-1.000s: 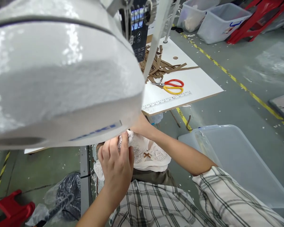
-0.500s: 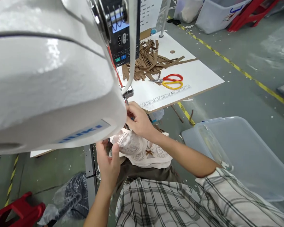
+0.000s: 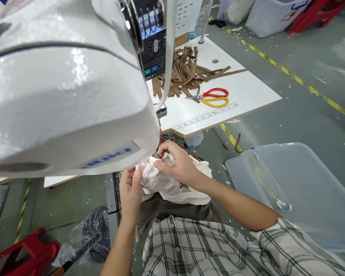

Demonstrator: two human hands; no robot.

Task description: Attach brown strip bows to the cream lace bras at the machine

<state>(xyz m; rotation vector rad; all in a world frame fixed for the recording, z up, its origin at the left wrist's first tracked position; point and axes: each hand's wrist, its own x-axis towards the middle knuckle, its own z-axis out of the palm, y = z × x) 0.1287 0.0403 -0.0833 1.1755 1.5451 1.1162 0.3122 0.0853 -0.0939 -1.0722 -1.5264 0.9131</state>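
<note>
A white lace bra (image 3: 158, 183) lies over my lap, its upper edge raised below the head of the white sewing machine (image 3: 83, 115). My left hand (image 3: 130, 189) pinches the left edge of the lace between thumb and fingers. On the other side my right hand (image 3: 176, 163) grips the top edge, thumb across the scalloped trim and fingers curled close under the machine head. The needle area is mostly hidden behind the machine head and my fingers.
On the white tabletop (image 3: 241, 86) lie brown fabric strips (image 3: 186, 73) and scissors (image 3: 215, 97) with red and yellow handles, near a printed ruler (image 3: 207, 115). A control panel (image 3: 155, 51) stands behind the machine. A translucent plastic lid (image 3: 301, 184) is at right, a red stool (image 3: 25, 249) at lower left.
My right hand has come down from beside the needle area onto the bra's upper edge. My left hand's fingers have closed on the lace. The whole view has shifted slightly.
</note>
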